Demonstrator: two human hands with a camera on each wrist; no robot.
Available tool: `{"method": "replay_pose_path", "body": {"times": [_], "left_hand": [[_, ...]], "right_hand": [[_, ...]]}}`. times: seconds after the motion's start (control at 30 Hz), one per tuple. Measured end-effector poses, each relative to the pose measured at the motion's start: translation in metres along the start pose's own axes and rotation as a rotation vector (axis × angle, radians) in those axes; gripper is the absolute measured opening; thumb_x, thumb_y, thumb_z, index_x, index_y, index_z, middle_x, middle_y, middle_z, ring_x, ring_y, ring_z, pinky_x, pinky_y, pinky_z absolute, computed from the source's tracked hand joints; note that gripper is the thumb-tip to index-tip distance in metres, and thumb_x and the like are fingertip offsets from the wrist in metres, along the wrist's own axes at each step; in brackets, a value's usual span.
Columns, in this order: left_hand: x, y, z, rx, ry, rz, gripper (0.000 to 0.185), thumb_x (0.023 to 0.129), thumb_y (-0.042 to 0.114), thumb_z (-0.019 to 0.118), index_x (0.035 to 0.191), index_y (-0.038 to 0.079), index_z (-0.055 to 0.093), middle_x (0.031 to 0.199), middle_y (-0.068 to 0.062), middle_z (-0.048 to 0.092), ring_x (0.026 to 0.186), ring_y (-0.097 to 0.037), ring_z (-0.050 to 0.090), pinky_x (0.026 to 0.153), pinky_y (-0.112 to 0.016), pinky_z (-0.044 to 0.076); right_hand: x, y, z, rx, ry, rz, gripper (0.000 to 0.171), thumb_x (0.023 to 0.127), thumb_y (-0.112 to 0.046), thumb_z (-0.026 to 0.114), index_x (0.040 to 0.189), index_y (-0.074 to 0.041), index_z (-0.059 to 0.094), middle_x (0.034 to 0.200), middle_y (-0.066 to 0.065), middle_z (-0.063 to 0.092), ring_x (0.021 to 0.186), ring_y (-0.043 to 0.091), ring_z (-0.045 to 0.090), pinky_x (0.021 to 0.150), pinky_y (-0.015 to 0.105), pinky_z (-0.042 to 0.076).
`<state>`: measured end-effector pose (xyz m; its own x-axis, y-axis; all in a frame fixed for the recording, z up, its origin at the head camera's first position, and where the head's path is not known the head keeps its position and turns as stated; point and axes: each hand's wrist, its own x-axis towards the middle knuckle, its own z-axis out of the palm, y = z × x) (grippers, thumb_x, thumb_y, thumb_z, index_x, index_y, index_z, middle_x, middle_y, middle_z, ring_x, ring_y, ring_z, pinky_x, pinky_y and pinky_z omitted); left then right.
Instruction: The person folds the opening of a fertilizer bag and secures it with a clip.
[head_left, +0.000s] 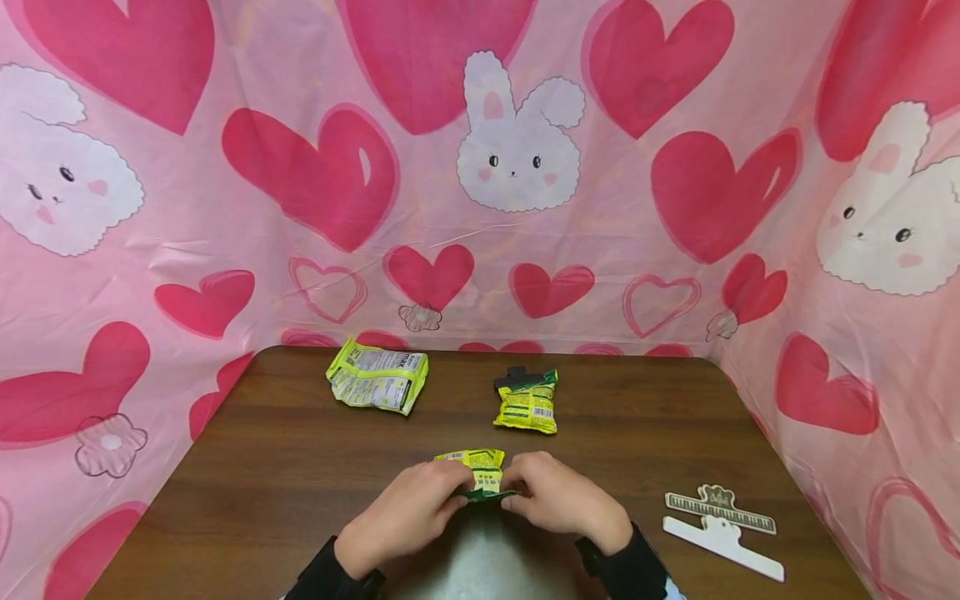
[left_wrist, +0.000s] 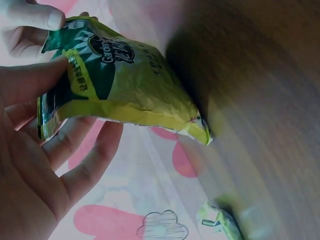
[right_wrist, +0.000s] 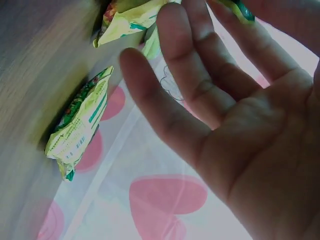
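Head view, lower centre: left hand (head_left: pixel 405 512) and right hand (head_left: pixel 562 500) each pinch an end of the snack packet (head_left: pixel 480 475), lifting it off the bench (head_left: pixel 300 467)

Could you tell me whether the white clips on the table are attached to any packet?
No, the two white plastic clips lie bare on the brown wooden table, apart from every packet.

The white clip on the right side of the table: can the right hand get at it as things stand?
Probably yes. The white clip lies on bare table just right of the right hand, nothing between. But that hand's fingers now pinch the snack packet.
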<state>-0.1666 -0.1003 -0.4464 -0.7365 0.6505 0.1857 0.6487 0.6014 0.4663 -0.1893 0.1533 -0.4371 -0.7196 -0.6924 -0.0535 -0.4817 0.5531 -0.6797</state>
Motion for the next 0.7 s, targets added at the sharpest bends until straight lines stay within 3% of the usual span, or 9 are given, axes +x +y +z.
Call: {"method": "replay_pose_path", "body": {"times": [0.23, 0.47, 0.7], "left_hand": [[-0.002, 0.0, -0.006, 0.036, 0.116, -0.003, 0.016, 0.093, 0.006, 0.081, 0.1, 0.016, 0.071, 0.098, 0.008, 0.066, 0.087, -0.005, 0.058, 0.076, -0.031, 0.054], [-0.003, 0.005, -0.011, 0.084, 0.239, 0.035, 0.019, 0.09, 0.005, 0.084, 0.102, 0.015, 0.073, 0.097, 0.009, 0.069, 0.088, -0.007, 0.059, 0.074, -0.031, 0.054], [-0.004, 0.009, -0.016, 0.041, 0.298, 0.033, 0.026, 0.09, 0.004, 0.084, 0.109, 0.017, 0.072, 0.101, 0.011, 0.07, 0.089, -0.005, 0.058, 0.074, -0.029, 0.054]], "right_hand": [[-0.001, 0.0, -0.006, 0.06, 0.081, -0.033, 0.003, 0.098, -0.015, 0.077, 0.099, -0.012, 0.077, 0.092, -0.013, 0.064, 0.081, 0.006, 0.055, 0.073, 0.027, 0.05], [-0.002, -0.003, -0.009, 0.116, 0.115, -0.008, 0.006, 0.102, -0.019, 0.073, 0.098, -0.016, 0.077, 0.08, -0.006, 0.067, 0.067, 0.01, 0.054, 0.06, 0.025, 0.045], [-0.007, -0.006, -0.012, 0.289, 0.104, 0.042, 0.009, 0.106, -0.019, 0.067, 0.102, -0.013, 0.072, 0.08, 0.005, 0.072, 0.065, 0.026, 0.068, 0.056, 0.028, 0.051]]}}
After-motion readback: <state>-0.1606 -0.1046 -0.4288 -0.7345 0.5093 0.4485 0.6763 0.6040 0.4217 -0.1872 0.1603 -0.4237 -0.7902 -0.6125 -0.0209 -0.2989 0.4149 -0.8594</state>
